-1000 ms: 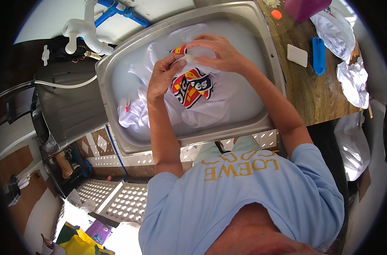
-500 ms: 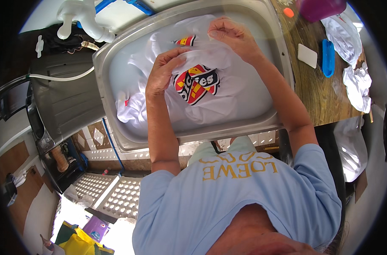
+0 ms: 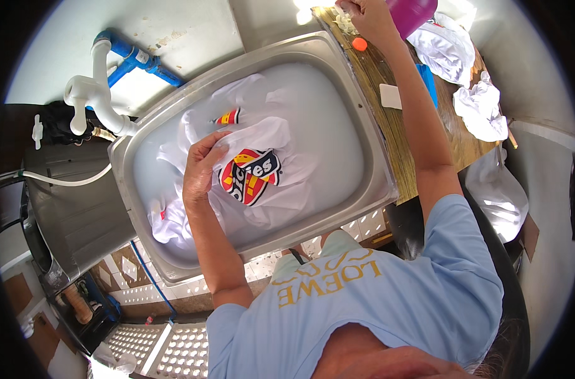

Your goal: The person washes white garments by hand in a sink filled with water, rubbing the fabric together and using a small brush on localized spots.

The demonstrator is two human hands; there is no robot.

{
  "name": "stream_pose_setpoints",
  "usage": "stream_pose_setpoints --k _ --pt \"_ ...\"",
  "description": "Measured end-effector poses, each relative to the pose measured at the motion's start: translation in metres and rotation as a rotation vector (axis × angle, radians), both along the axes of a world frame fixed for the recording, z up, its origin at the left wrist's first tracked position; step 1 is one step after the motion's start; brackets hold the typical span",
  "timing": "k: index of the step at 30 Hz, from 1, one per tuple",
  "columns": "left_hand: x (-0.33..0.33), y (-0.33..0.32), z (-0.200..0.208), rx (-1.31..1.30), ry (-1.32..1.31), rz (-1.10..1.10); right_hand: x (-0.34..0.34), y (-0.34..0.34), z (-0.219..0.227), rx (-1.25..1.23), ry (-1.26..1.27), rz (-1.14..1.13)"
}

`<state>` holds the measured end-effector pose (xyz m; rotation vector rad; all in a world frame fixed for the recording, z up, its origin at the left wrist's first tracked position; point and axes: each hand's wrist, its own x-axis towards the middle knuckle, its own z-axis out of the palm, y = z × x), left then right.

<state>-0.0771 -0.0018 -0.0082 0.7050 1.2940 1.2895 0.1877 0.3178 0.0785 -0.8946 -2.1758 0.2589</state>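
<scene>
A white shirt (image 3: 268,136) with a red, yellow and black print lies partly under cloudy water in a metal sink (image 3: 388,161). My left hand (image 3: 201,165) is closed on a raised fold of it, just left of the print. Off to the upper right, beyond the sink's rim, my right hand (image 3: 371,20) is held over the wooden counter with its fingers curled together. Whatever those fingers hold, if anything, I cannot make out. Closest to it are a pale crumpled heap (image 3: 345,23) and a purple container (image 3: 413,12).
A white tap (image 3: 88,95) on blue pipe stands left of the sink. On the wooden counter (image 3: 395,139) lie an orange cap (image 3: 360,44), a white block (image 3: 390,96), a blue brush-like item (image 3: 427,82) partly behind my forearm, and crumpled white cloths (image 3: 480,107).
My right hand has left the shirt and moved up and right, over the counter. My left hand keeps hold of the cloth. The view has shifted, showing more of the tap and wall.
</scene>
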Motion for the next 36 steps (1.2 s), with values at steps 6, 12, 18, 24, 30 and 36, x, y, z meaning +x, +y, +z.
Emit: stream_pose_setpoints --k 6,12,18,24,30,36 --pt "0.001 0.002 0.005 -0.02 0.0 -0.034 -0.003 0.08 -0.036 0.008 -0.68 -0.06" --pt "-0.002 -0.004 0.004 -0.024 0.008 -0.026 -0.016 0.079 -0.029 0.068 -0.698 -0.139" --pt "0.0 0.0 0.006 -0.006 0.029 -0.041 -0.017 0.101 -0.051 0.102 -0.653 0.209" --pt "0.001 -0.002 0.009 -0.033 0.046 -0.032 -0.014 0.111 -0.062 0.148 -0.856 0.274" --pt "0.002 -0.001 0.009 -0.007 0.056 -0.053 -0.013 0.053 -0.01 0.131 -0.432 0.136" --pt "-0.005 -0.007 0.01 0.004 0.053 -0.038 -0.078 -0.12 -0.045 -0.691 -0.051 0.789"
